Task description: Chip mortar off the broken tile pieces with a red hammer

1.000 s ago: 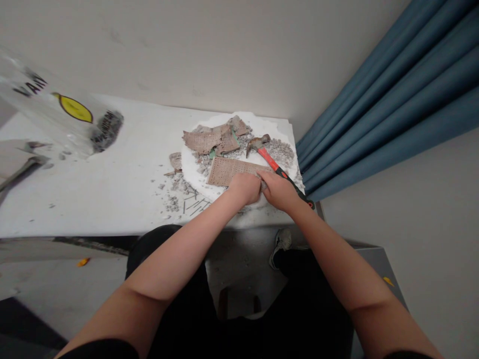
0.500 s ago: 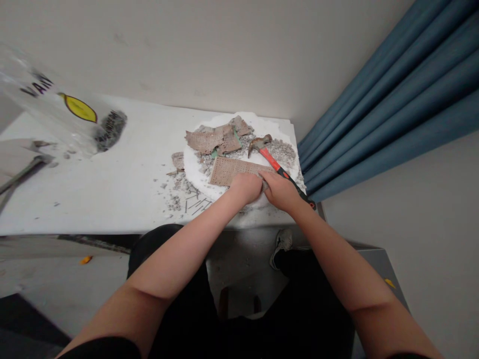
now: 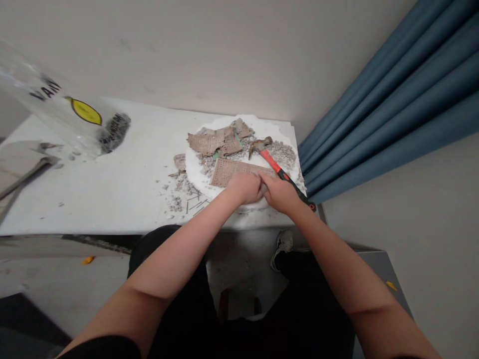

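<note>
My left hand (image 3: 247,187) and my right hand (image 3: 281,192) meet with curled fingers over the near edge of a brown perforated board (image 3: 226,170). Between them shows a small grey crumbly lump (image 3: 264,188), pinched by both hands; its full shape is covered by the fingers. The board lies on a round white foam slab (image 3: 194,168). Just beyond my right hand rests a claw hammer (image 3: 270,160) with a red and black handle, its head toward the wall. Broken brown perforated pieces (image 3: 213,141) lie behind the board among grey rubble (image 3: 282,153).
On the left of the white table (image 3: 112,194) stands a clear plastic bag (image 3: 71,119) with grey bits at its bottom. A dark-handled tool (image 3: 26,177) lies near it. Thin sticks (image 3: 195,205) and crumbs lie left of the slab. A blue curtain (image 3: 392,99) hangs at the right.
The whole view has shifted slightly. Both hands stay together at almost the same spot by the board, and the hammer and broken pieces have not moved.
</note>
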Available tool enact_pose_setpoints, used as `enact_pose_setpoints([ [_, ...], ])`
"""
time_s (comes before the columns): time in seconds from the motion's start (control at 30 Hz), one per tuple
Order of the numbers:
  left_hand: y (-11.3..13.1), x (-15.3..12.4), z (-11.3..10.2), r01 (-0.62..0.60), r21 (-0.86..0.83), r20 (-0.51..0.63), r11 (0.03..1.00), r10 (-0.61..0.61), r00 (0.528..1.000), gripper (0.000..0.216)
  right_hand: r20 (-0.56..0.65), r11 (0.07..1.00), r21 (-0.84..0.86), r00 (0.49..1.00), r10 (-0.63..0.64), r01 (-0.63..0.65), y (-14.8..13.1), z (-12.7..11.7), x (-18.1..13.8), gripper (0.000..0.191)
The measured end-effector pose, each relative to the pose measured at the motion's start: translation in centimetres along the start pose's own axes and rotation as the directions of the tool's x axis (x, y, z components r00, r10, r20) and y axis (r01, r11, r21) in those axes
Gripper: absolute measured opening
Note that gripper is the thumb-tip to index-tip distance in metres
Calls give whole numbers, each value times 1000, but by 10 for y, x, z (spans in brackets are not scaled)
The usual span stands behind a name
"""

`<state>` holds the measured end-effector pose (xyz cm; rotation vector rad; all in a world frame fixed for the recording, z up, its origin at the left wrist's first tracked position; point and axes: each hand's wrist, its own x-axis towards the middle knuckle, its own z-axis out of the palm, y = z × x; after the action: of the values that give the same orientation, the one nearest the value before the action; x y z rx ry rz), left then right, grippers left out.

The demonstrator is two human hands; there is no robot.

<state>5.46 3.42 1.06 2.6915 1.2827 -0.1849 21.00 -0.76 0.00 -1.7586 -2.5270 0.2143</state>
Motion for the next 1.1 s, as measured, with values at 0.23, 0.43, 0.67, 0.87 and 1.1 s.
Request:
enact_pose_setpoints([
  [0.23, -1, 1, 0, -14, 25, 1, 1000, 14, 1000, 43, 1, 1000, -9, 1000, -4, 4, 0, -1, -2, 62],
  [0.43, 2, -1, -4, 0, 28, -7, 1000, 0, 1000, 40, 24, 999, -26, 999, 27, -27, -2, -4, -2, 64],
  [0.67, 0, -1, -5, -31, 42, -14, 999, 31, 999, 40, 55, 998, -45, 997, 52, -50, -3, -7, -2, 67],
  [0.87, -3, -2, -4, -37, 34, -8, 999, 37, 999, 38, 68, 997, -53, 996, 61, -58, -3, -8, -2, 70],
  [1.1, -4, -2, -2, -51, 22, -35, 998, 51, 998, 39, 66, 996, -53, 995, 71, -67, -3, -8, -2, 70],
])
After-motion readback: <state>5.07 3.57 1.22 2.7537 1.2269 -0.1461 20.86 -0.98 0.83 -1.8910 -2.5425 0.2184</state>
